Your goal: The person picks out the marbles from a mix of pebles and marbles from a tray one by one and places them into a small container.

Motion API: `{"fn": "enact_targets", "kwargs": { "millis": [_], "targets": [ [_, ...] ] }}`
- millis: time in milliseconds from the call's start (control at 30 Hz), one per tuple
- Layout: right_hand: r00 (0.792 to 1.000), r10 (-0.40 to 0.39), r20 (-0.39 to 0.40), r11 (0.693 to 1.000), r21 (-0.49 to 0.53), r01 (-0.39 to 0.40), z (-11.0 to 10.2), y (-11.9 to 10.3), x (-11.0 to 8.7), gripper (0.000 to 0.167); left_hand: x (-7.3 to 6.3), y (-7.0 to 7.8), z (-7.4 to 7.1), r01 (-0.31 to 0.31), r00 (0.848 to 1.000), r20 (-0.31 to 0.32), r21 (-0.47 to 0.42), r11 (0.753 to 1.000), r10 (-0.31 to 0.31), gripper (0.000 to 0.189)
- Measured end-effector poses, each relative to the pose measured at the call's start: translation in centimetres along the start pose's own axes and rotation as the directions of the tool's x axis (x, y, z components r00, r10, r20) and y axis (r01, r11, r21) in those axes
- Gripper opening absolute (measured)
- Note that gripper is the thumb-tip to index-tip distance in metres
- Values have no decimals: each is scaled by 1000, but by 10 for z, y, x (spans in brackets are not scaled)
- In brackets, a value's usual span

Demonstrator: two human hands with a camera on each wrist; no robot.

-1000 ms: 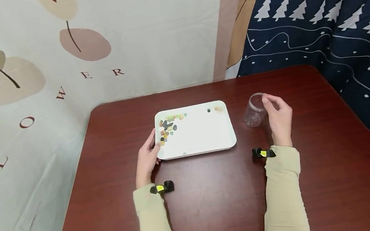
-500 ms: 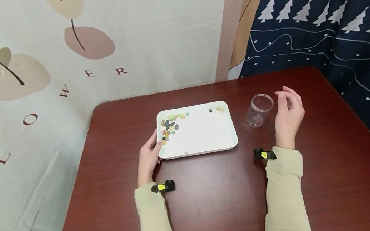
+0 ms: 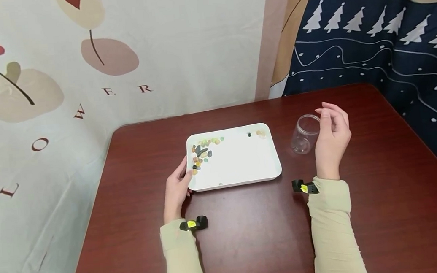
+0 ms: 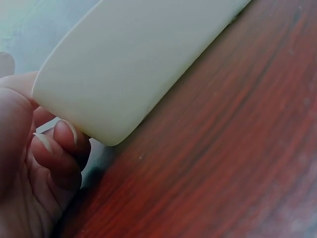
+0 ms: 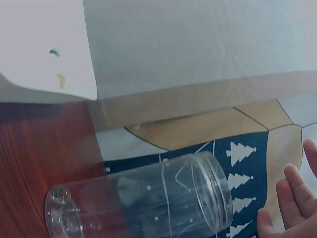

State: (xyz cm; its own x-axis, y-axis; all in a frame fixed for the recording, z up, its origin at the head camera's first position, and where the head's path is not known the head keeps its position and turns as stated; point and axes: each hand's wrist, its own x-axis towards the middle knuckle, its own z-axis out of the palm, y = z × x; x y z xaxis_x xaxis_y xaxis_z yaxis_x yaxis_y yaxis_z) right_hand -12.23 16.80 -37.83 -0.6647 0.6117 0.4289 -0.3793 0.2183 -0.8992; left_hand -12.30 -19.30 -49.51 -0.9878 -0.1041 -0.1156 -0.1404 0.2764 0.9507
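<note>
A white tray [image 3: 239,160] lies on the table with small coloured stones [image 3: 201,153] bunched along its left side. My left hand [image 3: 176,190] grips the tray's left edge, thumb at the rim; in the left wrist view some fingers [image 4: 67,148] curl below the tray's corner. To the right of the tray stands a clear, lidless jar [image 3: 302,138]. My right hand [image 3: 332,145] is beside the jar's mouth, fingers loosely bent, holding nothing. In the right wrist view these fingers [image 5: 294,193] are apart from the rim, and a small stone [image 5: 61,195] shows in the jar's bottom.
A dark stone [image 3: 249,134] and pale yellowish stones [image 3: 260,133] lie near the tray's far right corner. The reddish-brown table [image 3: 248,236] ends at a printed white curtain [image 3: 197,49] and a dark blue one with trees [image 3: 350,55].
My right hand has left the jar's rim, moved off to the right, then come back slightly toward the jar. My left hand keeps its hold on the tray.
</note>
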Motion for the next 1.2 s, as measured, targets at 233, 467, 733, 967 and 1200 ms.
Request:
{"fn": "enact_targets", "kwargs": {
  "millis": [233,467,733,967,1200],
  "targets": [
    [993,-45,106,999,3,45,11,-10,-4,23,5,-5,2,15,1000,-13,4,1000,-15,47],
    [957,9,290,999,33,-19,18,11,-4,22,-2,19,9,-6,1000,3,-51,999,6,48],
    [928,14,371,1000,8,-19,34,25,-10,24,5,7,6,-9,999,45,-42,999,11,50],
    [854,62,517,992,-123,3,60,24,-30,24,-5,-17,-14,73,997,21,28,997,-73,56],
    [795,86,601,951,-286,114,69,25,-21,21,0,-12,-7,55,997,47,25,998,-56,56]
  ]
}}
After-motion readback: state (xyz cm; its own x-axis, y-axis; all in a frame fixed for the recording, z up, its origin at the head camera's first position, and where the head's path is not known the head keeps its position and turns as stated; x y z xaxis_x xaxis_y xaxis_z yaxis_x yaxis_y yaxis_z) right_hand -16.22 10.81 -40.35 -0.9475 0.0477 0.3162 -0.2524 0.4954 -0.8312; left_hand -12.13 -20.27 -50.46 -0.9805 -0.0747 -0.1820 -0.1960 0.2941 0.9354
